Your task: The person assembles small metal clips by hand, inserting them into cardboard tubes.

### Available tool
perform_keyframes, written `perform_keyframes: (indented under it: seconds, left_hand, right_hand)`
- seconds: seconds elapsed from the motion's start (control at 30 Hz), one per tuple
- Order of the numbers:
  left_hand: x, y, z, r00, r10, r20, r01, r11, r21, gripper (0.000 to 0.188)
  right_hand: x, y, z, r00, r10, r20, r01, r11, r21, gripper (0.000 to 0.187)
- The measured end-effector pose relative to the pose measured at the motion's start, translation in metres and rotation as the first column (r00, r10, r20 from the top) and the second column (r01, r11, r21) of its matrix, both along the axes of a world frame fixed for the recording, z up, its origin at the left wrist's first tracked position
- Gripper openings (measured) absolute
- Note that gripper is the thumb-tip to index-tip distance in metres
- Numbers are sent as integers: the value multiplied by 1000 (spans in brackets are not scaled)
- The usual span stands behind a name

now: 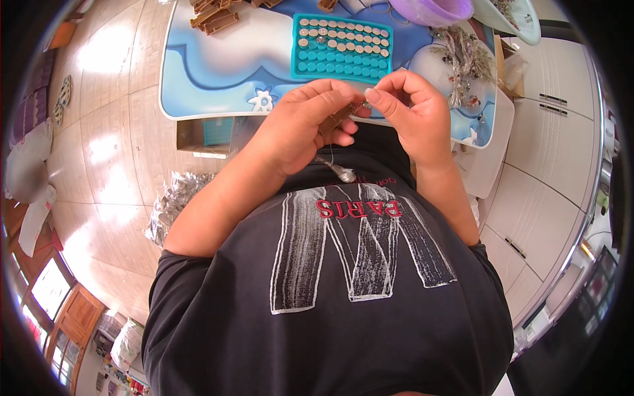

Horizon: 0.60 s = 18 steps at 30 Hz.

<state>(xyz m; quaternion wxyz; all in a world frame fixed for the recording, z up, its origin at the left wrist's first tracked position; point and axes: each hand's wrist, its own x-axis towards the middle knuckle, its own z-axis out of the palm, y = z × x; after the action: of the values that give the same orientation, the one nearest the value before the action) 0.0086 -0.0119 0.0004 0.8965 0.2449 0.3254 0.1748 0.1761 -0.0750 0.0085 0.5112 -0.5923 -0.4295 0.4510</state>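
**Assembly mid-batch: tray partly filled, one brown piece in hand**

Both hands are up close to the chest, over the near edge of the blue-and-white table. The left hand is closed around a small brown rectangular piece, pinched between thumb and fingers. The right hand is closed in a fine pinch at the piece's top end, on something tiny and silvery (too small to say what exactly). A thin wire or thread with a silvery tassel-like end hangs below the left hand, against the dark shirt.

Progress, judged from how things lie:
- The teal tray, on the table just beyond the hands, has its far rows filled with small tan discs; the near rows look empty. So roughly half the slots are loaded, half are left.
- A pile of brown pieces lies at the table's far left edge, looks like stock not yet worked.
- A heap of silvery bits sits on the right of the table, beside a purple bowl at the far edge.
- A clear bag of silvery parts is on the floor at left.

The piece in hand appears mid-fitting, not finished (the pinch is on it, nothing set down).
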Motion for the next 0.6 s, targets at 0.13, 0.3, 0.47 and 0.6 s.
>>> perform_keyframes:
  seconds: [0.13, 0.3, 0.47, 0.6]
  left_hand:
    - [1, -2, -6, 997, -71, 7, 71, 997, 2, 20]
    - [0, -2, -6, 996, -65, 54, 68, 996, -65, 20]
    - [-1, 0, -7, 996, -85, 40, 86, 996, -11, 20]
    - [0, -2, -4, 996, -92, -9, 92, 995, 39, 21]
  right_hand:
    - [3, 1, -6, 999, 23, -36, -23, 1000, -10, 16]
    - [3, 0, -7, 996, 51, -72, -51, 999, 0, 15]
    - [13, 1, -10, 986, 126, 106, -128, 992, 18, 16]
    - [13, 1, -10, 977, 127, 173, -136, 990, 38, 16]
